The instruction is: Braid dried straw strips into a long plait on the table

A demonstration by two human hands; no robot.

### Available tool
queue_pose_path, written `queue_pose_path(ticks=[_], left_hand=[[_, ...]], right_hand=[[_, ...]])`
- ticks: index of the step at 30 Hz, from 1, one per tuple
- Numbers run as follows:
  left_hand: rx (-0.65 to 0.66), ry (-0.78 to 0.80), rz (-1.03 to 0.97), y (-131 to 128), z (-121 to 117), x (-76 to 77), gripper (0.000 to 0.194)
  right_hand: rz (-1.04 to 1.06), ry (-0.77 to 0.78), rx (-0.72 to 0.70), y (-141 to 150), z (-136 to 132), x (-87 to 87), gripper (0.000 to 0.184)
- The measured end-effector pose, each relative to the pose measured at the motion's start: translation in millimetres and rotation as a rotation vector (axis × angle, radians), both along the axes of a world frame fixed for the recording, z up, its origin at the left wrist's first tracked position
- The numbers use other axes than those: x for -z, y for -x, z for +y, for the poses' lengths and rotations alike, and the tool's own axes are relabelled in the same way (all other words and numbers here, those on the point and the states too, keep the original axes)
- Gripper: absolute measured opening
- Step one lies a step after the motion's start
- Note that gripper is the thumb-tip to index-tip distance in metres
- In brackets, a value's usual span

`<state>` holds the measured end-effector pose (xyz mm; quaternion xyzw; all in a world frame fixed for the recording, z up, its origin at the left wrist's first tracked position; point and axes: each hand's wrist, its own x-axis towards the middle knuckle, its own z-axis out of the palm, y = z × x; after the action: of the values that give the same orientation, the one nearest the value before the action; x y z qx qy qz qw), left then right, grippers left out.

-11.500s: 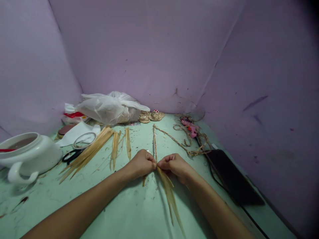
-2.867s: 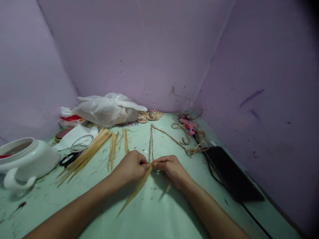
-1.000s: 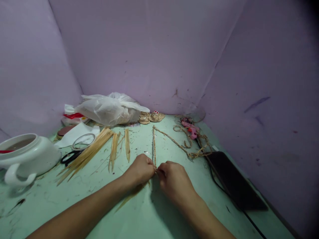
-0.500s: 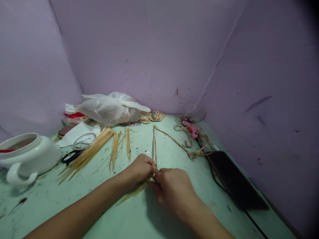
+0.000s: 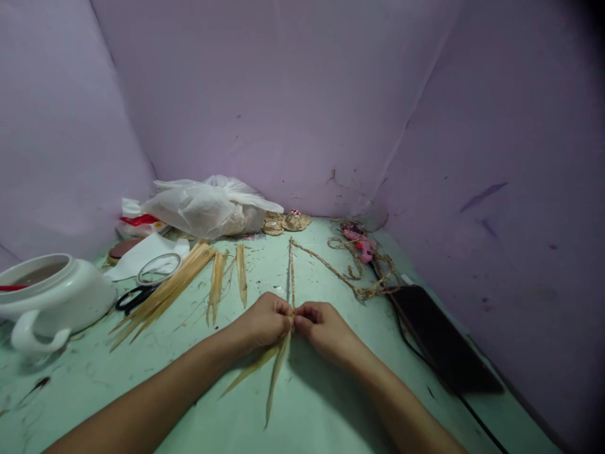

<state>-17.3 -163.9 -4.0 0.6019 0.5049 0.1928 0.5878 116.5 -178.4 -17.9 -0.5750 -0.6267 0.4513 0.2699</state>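
A thin twisted fibre cord [image 5: 292, 277] runs from a point on the green table down to my two hands. My left hand [image 5: 270, 321] is closed, pinching the cord's near end. Close against it, my right hand [image 5: 321, 328] pinches the same end between thumb and fingers. Two loose dried leaf strips [image 5: 278, 372] trail from under the fingers toward me. From the far point the finished cord bends right and slopes to a loose tangle of cord [image 5: 373, 291]. The exact crossing of the strips is hidden by my fingertips.
Dried leaf strips [image 5: 174, 287] lie left of centre, over black-handled scissors [image 5: 135, 299]. A white handled pot [image 5: 57, 302] stands at far left. Behind are a plastic bag [image 5: 208, 208] and woven pieces [image 5: 297, 222]. A pink glue gun [image 5: 362, 246] and black phone-like slab [image 5: 444, 340] lie right.
My right hand has turned and drawn up to the cord beside my left. A second leaf strip now shows hanging below the hands. My left hand has barely moved.
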Motion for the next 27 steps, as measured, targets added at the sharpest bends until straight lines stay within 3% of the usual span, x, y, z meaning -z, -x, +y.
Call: queue_pose_path(ticks=[5,13,19,23,27], left_hand=[[0.020,-0.086,0.205,0.7,2.8,-5.7,0.009],[0.015,-0.395,0.574,6.7,-0.8,-12.0,0.016],[0.037,-0.476,0.792,-4.6,-26.8,-29.7,0.021],[0.090,-0.603,0.904,-18.1,-49.4,-26.6,0.028],[0.184,-0.633,0.852,-19.5,-55.4,-24.7,0.026]], right_hand=[[-0.052,-0.020,0.061,-2.9,2.4,-0.4,0.013],[0.165,0.122,0.134,2.1,0.7,-1.5,0.010],[0.343,0.159,0.171,5.8,-2.5,-5.1,0.008],[0.380,0.183,0.230,8.6,-4.0,-5.8,0.006],[0.410,0.210,0.239,8.6,-3.9,-7.3,0.006]])
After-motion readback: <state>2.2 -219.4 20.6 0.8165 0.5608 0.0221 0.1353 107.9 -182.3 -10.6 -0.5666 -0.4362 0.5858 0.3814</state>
